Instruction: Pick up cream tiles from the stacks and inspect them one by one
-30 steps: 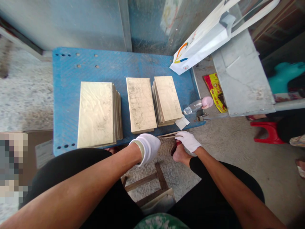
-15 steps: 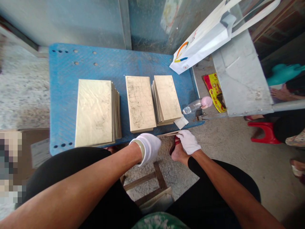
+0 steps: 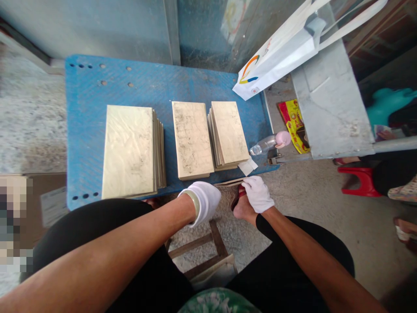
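Observation:
Just past the near table edge, my right hand (image 3: 259, 193), in a white glove, pinches the right end of a thin flat board (image 3: 230, 182) seen almost edge-on. My left hand (image 3: 205, 201), also in a white glove, is bent down at the board's left end. Its fingers face away from me and are hidden, so its grip does not show. Ahead on the blue table (image 3: 146, 87) are three stacks of cream rectangular boards: a left stack (image 3: 128, 150), a middle stack (image 3: 193, 139) and a right stack (image 3: 230, 132). The middle stack's top has dark smudges.
A clear bottle with a pink cap (image 3: 282, 138) lies by a white scrap (image 3: 248, 166) at the table's right. Behind stands a white bag (image 3: 276, 56). A yellow-red packet (image 3: 295, 126), a grey metal surface (image 3: 335, 104) and a red stool (image 3: 358, 180) near another person are farther right.
The view has shifted very slightly. Both hands and the thin board stay nearly in place, the right hand a touch higher. The other person's hand at far right has shifted.

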Motion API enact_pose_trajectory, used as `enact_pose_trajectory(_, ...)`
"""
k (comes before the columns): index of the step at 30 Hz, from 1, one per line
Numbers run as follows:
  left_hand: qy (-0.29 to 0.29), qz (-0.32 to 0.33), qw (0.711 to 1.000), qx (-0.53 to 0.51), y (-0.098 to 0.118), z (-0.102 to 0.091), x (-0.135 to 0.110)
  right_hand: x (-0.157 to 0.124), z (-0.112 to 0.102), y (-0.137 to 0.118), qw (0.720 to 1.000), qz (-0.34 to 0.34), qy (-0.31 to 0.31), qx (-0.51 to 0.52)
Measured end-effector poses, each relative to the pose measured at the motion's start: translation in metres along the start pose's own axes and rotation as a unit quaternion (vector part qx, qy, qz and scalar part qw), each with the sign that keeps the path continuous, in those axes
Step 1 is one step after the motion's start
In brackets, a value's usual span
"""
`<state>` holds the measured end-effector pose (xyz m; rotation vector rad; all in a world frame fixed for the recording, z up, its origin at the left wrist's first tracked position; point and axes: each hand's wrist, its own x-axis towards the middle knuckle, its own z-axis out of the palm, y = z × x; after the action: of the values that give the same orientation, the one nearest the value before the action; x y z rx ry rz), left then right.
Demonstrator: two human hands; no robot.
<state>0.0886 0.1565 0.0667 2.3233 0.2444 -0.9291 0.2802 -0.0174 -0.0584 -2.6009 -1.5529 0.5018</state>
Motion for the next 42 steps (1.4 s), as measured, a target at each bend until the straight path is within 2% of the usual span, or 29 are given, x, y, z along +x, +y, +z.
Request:
enact_pose_trajectory(3, -0.003, 0.005, 1.0, -0.002, 0.0, 0.0, 0.001, 0.005, -0.002, 0.001, 0.997, -0.001, 0.043, 0.057)
enact_pose_trajectory(8, -0.003, 0.013, 1.0, -0.001, -0.001, 0.001, 0.0, 0.015, -0.001, 0.012, 0.99, 0.095, 0.061, 0.086)
enact_pose_trajectory(12, 0.0, 0.01, 1.0, -0.001, -0.002, 0.002, 0.001, 0.016, 0.011, 0.018, 0.974, 0.156, 0.023, 0.163)
enact_pose_trajectory(15, -0.004, 0.005, 1.0, 0.0, -0.001, 0.002, 0.001, 0.016, 0.022, 0.015, 0.962, 0.176, -0.014, 0.21)
enact_pose_trajectory(20, -0.007, -0.002, 1.0, 0.003, 0.0, 0.001, 0.0, 0.015, 0.03, 0.005, 0.967, 0.186, -0.023, 0.17)
enact_pose_trajectory(27, -0.009, 0.009, 1.0, -0.001, -0.003, 0.003, 0.004, 0.018, 0.019, -0.003, 0.981, 0.166, -0.055, 0.088)
enact_pose_trajectory(32, -0.029, 0.013, 1.0, -0.003, 0.0, 0.015, 0.023, 0.022, 0.014, -0.004, 0.981, 0.16, -0.086, 0.07)
enact_pose_trajectory(36, -0.072, 0.042, 0.996, -0.032, 0.006, 0.025, 0.048, 0.024, 0.014, -0.006, 0.977, 0.185, -0.077, 0.075)
enact_pose_trajectory(42, 0.02, -0.086, 0.981, -0.171, 0.007, 0.037, 0.084, 0.025, 0.014, -0.011, 0.969, 0.216, -0.079, 0.09)
